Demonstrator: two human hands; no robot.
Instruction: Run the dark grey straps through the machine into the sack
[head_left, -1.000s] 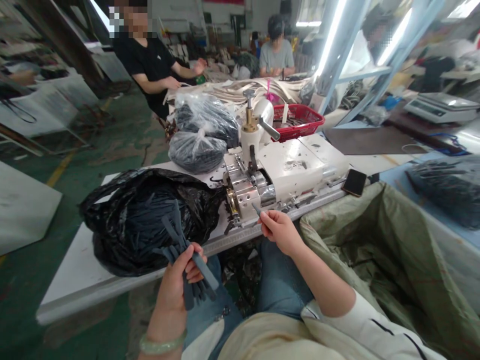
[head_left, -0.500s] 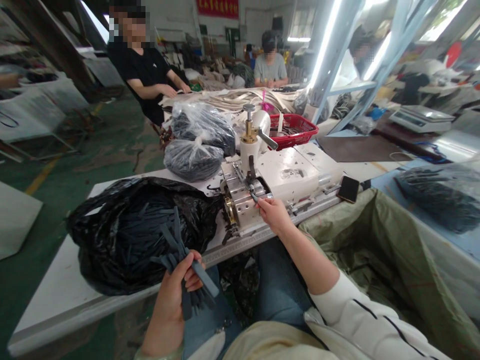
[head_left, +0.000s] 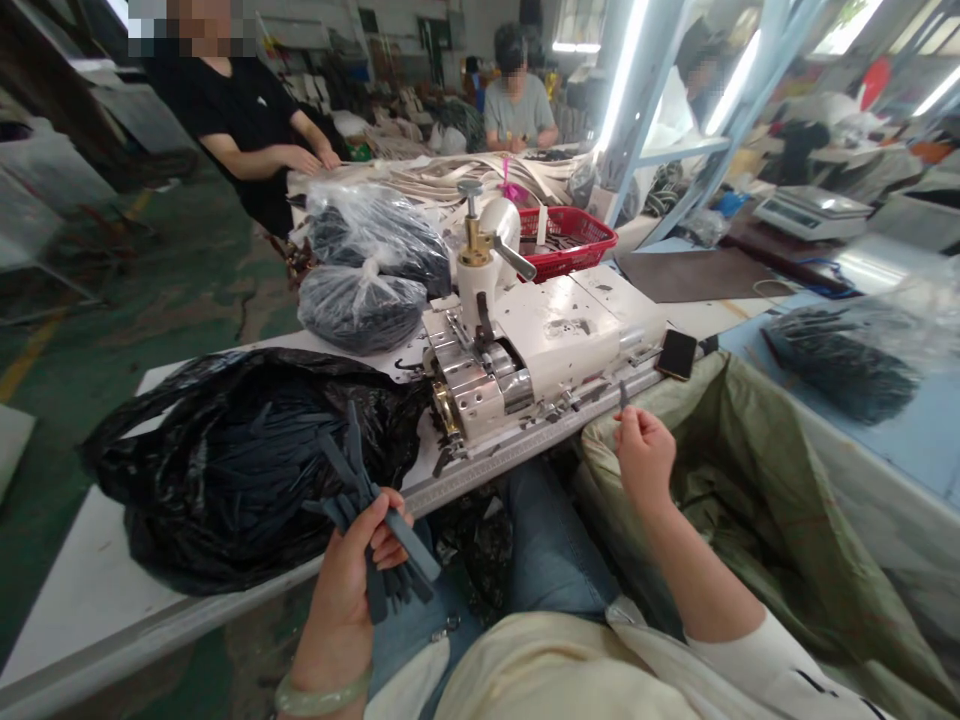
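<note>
My left hand [head_left: 360, 550] is closed round a bunch of dark blue-grey strips [head_left: 352, 465] in front of the table edge. Beyond it, an open black plastic bag [head_left: 142, 500] holds a heap of similar strips [head_left: 262, 455]. My right hand [head_left: 645, 450] pinches one small dark strip [head_left: 623, 396], its tip showing above the fingers, over the near rim of a green sack [head_left: 757, 430]. Between the hands stands a white bench machine [head_left: 555, 320] with a brass-collared post, a lever and a metal roller. Neither hand touches the machine.
Clear bags of dark strips [head_left: 364, 305] sit behind the machine, beside a red basket [head_left: 577, 240]. A phone [head_left: 677, 353] lies at the table edge. A scale [head_left: 814, 212] stands at the right. Co-workers, one in a black shirt [head_left: 232, 120], are across the table.
My right hand has moved right, from the machine's roller to above the green sack, with the small strip in its fingers. My left hand keeps its bunch. The view has shifted slightly.
</note>
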